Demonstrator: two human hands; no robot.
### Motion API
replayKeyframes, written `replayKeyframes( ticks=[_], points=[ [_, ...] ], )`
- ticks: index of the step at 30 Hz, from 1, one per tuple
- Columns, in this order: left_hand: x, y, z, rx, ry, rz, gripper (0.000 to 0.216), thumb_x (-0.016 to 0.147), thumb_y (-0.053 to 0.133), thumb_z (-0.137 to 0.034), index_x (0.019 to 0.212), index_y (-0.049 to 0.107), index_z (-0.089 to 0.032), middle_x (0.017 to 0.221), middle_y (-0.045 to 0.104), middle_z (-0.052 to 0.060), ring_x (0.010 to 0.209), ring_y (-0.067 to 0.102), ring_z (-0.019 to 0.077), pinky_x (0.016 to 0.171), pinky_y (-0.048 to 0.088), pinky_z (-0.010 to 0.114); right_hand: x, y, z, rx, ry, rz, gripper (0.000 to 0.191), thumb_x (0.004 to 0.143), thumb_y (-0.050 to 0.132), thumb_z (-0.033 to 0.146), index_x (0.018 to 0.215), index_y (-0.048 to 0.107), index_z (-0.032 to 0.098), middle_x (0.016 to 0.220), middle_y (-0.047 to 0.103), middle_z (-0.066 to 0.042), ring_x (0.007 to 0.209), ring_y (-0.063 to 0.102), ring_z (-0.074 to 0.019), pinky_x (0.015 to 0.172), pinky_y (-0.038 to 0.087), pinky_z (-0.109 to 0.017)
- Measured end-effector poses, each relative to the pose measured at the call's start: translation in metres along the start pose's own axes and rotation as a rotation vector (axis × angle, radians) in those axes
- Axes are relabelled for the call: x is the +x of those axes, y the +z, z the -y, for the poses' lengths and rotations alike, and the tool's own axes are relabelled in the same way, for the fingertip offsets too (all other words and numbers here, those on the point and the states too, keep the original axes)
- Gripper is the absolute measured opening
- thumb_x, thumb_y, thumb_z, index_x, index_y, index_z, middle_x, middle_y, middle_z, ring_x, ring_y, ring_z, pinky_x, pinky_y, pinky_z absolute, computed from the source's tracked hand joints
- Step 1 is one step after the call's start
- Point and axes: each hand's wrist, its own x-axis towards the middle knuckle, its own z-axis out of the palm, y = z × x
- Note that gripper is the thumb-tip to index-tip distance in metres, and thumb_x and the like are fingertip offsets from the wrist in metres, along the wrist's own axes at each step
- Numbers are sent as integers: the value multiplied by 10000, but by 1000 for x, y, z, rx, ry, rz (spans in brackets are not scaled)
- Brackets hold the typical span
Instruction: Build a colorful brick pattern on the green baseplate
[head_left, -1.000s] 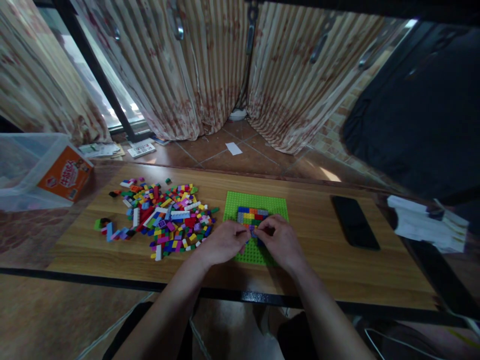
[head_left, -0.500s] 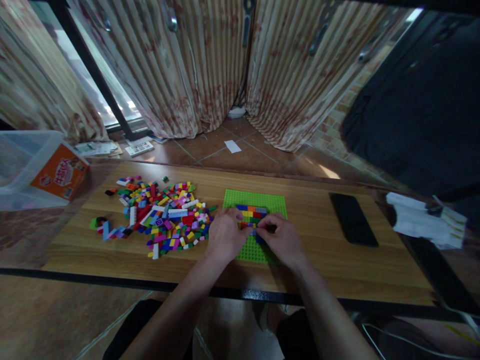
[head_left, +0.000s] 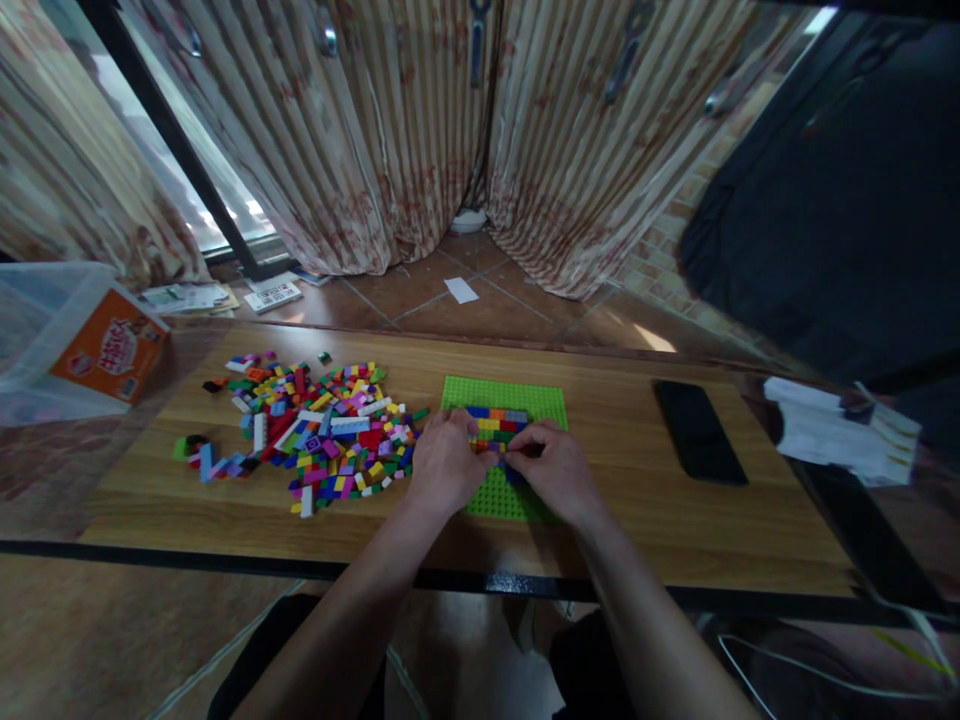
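A green baseplate (head_left: 534, 400) lies on the wooden table (head_left: 637, 510) in front of me. A small patch of coloured bricks (head_left: 495, 420) is built on it. My left hand (head_left: 444, 465) rests on the plate's left side with fingers curled onto the bricks. My right hand (head_left: 553, 472) sits beside it, fingertips pinched at the lower edge of the built patch. Both hands press on the same spot; any brick between the fingers is hidden. A loose pile of coloured bricks (head_left: 315, 435) spreads to the left of my left hand.
A black phone (head_left: 697, 432) lies to the right of the plate. White folded paper (head_left: 840, 428) sits at the table's right end. A clear bin with an orange box (head_left: 112, 345) stands at the far left. Striped curtains (head_left: 420, 130) hang behind.
My left hand has slid a little up and right onto the built bricks. My right hand stays pinched at the same spot. The view has drifted slightly.
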Motion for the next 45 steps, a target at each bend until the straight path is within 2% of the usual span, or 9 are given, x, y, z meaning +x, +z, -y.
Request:
replayKeyframes(
  ticks=[6, 12, 15, 18, 22, 29, 33, 39, 45],
  points=[
    [1, -4, -1, 1, -15, 39, 304, 697, 733, -343, 911, 575, -196, 948, 633, 80, 972, 597, 273, 810, 463, 359, 1, 2, -3, 2, -15, -2, 42, 667, 661, 194, 671, 703, 200, 805, 618, -26, 739, 595, -170, 714, 478, -321],
    [-3, -6, 6, -88, 37, -7, 328, 685, 753, -355, 911, 601, -173, 940, 643, 86, 946, 601, 260, 811, 465, 356, 3, -3, -6, 18, -36, 27, 76, 673, 683, 274, 676, 710, 203, 788, 670, -27, 714, 614, -173, 689, 475, -317],
    [1, -20, 17, -288, 48, 5, 277, 727, 718, -387, 873, 630, -169, 865, 659, 59, 833, 609, 212, 748, 460, 321, 3, -7, -7, 103, 32, -12, 140, 714, 675, 334, 721, 718, 201, 713, 691, -18, 665, 625, -183, 643, 471, -314],
    [7, -44, 33, -649, 67, 10, 210, 774, 659, -367, 822, 650, -163, 734, 633, 10, 669, 563, 140, 630, 426, 253, 3, -7, -4, 188, 33, -145, 187, 753, 665, 373, 748, 716, 194, 718, 712, -25, 678, 636, -192, 657, 474, -319],
    [11, -74, 55, -949, -29, -211, 198, 748, 674, -343, 709, 634, -153, 591, 538, -38, 525, 437, 78, 507, 328, 203, -1, 2, 4, 209, -50, -240, 224, 791, 645, 408, 791, 710, 193, 780, 722, -43, 732, 644, -200, 704, 483, -332],
    [12, -99, 86, -1179, -175, -553, 246, 695, 709, -317, 588, 567, -148, 537, 474, -50, 441, 334, 37, 428, 229, 186, -12, 29, 23, 153, -257, -119, 206, 861, 578, 390, 804, 685, 224, 826, 690, -33, 742, 622, -182, 707, 481, -319],
    [12, -104, 94, -1227, -197, -605, 213, 678, 710, -304, 606, 588, -145, 560, 513, -38, 437, 352, 34, 416, 237, 179, -20, 47, 35, 65, -362, -20, 178, 892, 538, 321, 836, 683, 235, 851, 687, -37, 786, 630, -190, 757, 489, -334],
    [8, -114, 103, -1279, -184, -662, 219, 675, 713, -294, 595, 578, -141, 531, 483, -45, 437, 343, 31, 415, 235, 167, -23, 73, 49, -10, -459, 34, 139, 895, 544, 262, 912, 681, 242, 926, 695, -49, 921, 631, -218, 837, 482, -359],
    [-4, -137, 122, -1408, -203, -912, 190, 672, 733, -288, 688, 628, -130, 585, 523, -44, 443, 366, 25, 408, 250, 151, -19, 92, 54, 34, -491, 42, 167, 907, 517, 263, 944, 678, 241, 937, 690, -57, 912, 633, -219, 825, 496, -364]
  ],
)
